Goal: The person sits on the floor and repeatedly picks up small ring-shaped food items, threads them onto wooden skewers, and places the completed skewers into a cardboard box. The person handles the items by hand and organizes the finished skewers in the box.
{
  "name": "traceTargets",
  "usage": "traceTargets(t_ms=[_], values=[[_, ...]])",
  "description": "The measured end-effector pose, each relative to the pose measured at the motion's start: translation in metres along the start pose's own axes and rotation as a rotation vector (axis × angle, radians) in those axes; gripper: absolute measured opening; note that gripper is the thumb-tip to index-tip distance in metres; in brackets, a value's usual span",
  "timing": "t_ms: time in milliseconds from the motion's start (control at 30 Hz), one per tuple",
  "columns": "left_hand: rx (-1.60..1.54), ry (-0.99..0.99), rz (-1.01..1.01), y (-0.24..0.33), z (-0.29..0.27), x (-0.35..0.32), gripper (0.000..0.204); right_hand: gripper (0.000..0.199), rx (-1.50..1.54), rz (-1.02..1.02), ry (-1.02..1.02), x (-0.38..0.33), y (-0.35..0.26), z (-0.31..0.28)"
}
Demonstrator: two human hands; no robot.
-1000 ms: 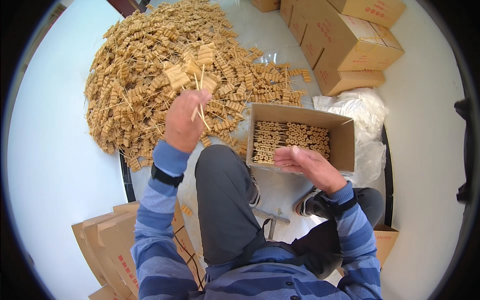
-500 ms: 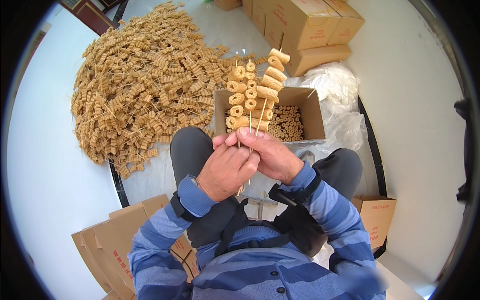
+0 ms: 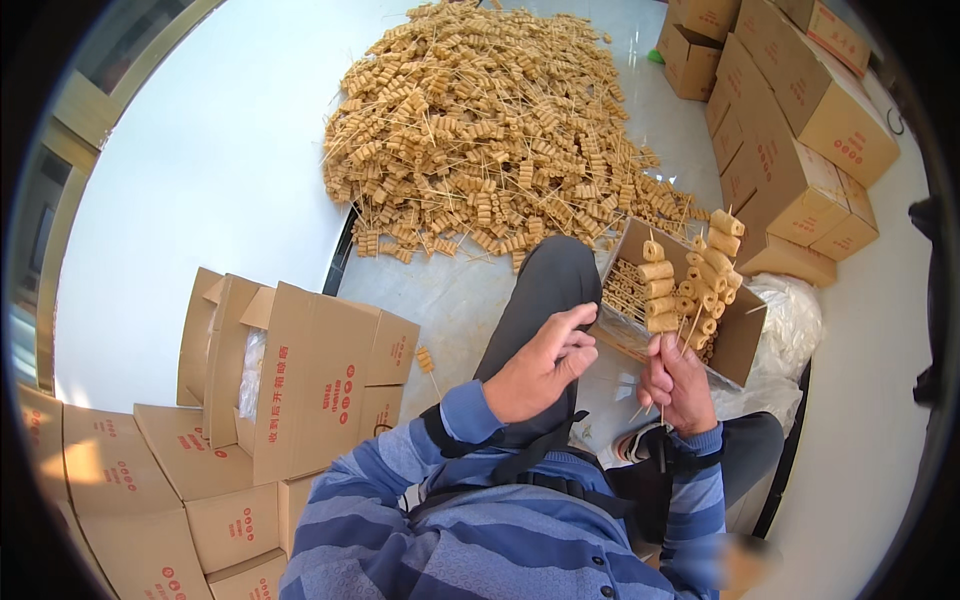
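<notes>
Bundle of skewers threaded with tan rolls is standing upright over the open carton, sticks pinched in the right hand. Left hand is hovering just beside, fingers loosely curled, holding nothing. Large skewer heap is lying on the floor beyond.

Heap of skewers: on floor, ahead.
Open box: right of knee, skewers inside.
Stacked cartons: behind box.
Folded cartons: left.

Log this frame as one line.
right hand: holds bunch of skewers over open box | left hand: empty, fingers curled | pile: on floor
</notes>
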State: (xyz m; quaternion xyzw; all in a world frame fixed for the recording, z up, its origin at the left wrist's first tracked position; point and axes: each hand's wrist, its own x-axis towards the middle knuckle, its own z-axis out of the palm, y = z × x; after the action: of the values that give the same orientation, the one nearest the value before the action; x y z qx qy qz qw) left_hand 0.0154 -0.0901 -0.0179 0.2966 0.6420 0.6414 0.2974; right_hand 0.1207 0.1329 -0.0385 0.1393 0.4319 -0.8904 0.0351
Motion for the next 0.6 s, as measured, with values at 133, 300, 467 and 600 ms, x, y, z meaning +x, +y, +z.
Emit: traceTargets(t_ms=[133,300,467,600], values=[[-0.665,-0.010,-0.105,-0.013,-0.005,0.012,0.067,0.034,0.367,0.122,-0.175,-0.021,0.035,0.022],[-0.945,-0.131,-0.037,-0.019,0.009,0.025,0.076,0.033,0.551,0.138,-0.344,-0.033,0.057,0.040],[-0.896,-0.083,-0.031,-0.010,0.007,0.024,0.064,0.033,0.223,0.156,-0.151,-0.037,0.052,0.064],[-0.860,-0.024,-0.047,-0.005,-0.002,0.016,0.056,0.034,0.092,0.189,-0.079,-0.039,0.047,0.078]])
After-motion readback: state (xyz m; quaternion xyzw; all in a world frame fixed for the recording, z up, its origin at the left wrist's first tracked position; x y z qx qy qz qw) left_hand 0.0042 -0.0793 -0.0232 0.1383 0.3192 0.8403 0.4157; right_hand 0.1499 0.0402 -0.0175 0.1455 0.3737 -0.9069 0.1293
